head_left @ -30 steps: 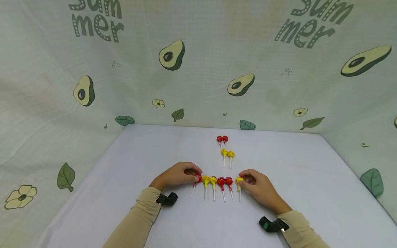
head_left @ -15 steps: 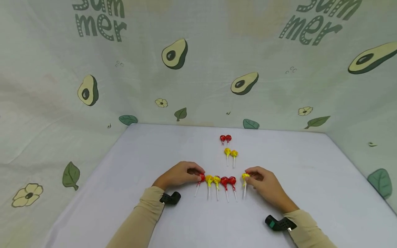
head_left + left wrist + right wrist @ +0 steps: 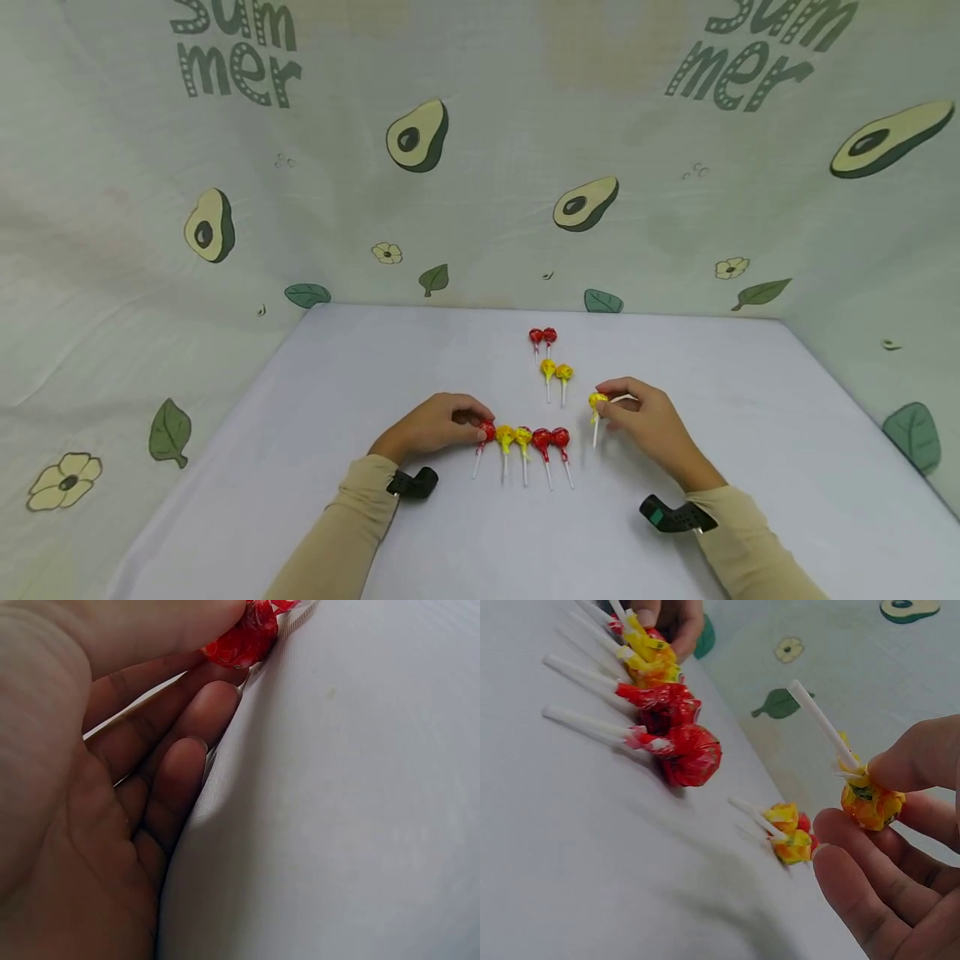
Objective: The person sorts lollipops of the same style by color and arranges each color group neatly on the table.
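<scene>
My right hand (image 3: 649, 421) pinches a yellow lollipop (image 3: 871, 801) by its wrapped head, thumb on one side and fingers on the other. Its white stick points away from the palm in the right wrist view, and the lollipop is raised off the table. At the left end of a row, my left hand (image 3: 438, 427) holds a red lollipop (image 3: 247, 639) between thumb and fingers. Beside it in that row lie two yellow lollipops (image 3: 505, 437) and two red lollipops (image 3: 560, 439), sticks toward me.
Farther back on the white table (image 3: 420, 350) lie two red lollipops (image 3: 536, 336), with two yellow lollipops (image 3: 564, 372) just in front of them. A cloth backdrop (image 3: 480, 208) printed with avocados and leaves rises behind and at the sides.
My right hand has lifted the yellow lollipop from the right end of the row and carried it away from the row, rightward and farther back. The left hand stays on its red lollipop.
</scene>
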`<state>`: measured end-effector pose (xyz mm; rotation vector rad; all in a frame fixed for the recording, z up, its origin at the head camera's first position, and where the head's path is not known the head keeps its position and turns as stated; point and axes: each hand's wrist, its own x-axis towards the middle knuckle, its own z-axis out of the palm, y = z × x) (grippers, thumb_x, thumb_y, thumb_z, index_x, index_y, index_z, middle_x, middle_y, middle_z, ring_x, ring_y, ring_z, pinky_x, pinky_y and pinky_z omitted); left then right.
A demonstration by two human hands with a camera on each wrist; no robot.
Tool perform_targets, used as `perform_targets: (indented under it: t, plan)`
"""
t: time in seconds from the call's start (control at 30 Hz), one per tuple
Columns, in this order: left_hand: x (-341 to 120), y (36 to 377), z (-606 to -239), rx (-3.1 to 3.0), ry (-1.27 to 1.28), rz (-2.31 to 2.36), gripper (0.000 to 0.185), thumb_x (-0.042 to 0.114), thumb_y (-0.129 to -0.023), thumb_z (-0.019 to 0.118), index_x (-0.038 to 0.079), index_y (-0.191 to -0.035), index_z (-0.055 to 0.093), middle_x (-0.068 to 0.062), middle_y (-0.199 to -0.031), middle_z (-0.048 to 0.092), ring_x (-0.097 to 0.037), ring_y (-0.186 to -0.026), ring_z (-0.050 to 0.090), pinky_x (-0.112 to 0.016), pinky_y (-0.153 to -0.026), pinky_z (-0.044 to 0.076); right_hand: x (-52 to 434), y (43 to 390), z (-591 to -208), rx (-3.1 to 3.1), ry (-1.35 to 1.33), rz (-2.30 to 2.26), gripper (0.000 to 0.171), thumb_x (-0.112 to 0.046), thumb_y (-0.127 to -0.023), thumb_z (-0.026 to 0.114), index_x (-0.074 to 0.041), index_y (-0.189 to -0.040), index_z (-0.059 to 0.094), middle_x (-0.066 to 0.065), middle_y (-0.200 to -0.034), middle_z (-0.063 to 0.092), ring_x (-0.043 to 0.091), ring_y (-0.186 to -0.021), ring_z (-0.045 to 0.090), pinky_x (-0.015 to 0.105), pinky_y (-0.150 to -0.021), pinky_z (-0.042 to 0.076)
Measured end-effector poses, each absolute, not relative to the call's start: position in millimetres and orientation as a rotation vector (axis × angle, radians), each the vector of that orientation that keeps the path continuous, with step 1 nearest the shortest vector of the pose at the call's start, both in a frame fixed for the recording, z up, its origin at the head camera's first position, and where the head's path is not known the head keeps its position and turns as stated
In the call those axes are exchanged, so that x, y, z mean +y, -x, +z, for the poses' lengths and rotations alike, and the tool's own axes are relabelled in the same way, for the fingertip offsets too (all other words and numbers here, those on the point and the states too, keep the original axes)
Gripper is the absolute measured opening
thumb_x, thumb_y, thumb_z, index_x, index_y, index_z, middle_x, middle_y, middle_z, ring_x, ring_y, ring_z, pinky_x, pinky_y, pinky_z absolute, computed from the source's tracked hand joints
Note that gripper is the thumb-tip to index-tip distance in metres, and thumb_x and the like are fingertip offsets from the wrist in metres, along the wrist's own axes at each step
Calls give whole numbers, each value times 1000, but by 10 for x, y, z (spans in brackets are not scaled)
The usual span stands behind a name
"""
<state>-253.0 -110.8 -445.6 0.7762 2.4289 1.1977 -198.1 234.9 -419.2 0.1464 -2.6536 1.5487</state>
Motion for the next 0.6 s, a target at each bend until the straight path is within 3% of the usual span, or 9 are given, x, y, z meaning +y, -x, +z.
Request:
perform_targets:
  t: [0.23,0.6]
  plan:
    - [-1113,2531,-4460,2434,-803,1194,21,24,-92,73,29,-112,73,15,-105,65,-11,-100,58,-34,-89,47,2348,2130,-4121,-2642,-147,1603,40,-25,-98,66,0,-129,61,15,-118,60,24,-88,69,28,-79,55]
    - [-1110,2518,-4440,2431,-817,1187,22,24,-93,73,27,-114,73,17,-106,65,-9,-101,59,-33,-92,47,2350,2327,-4119,-2575,-108,1654,39,-19,-99,64,4,-131,58,20,-124,61,28,-95,65,26,-77,56]
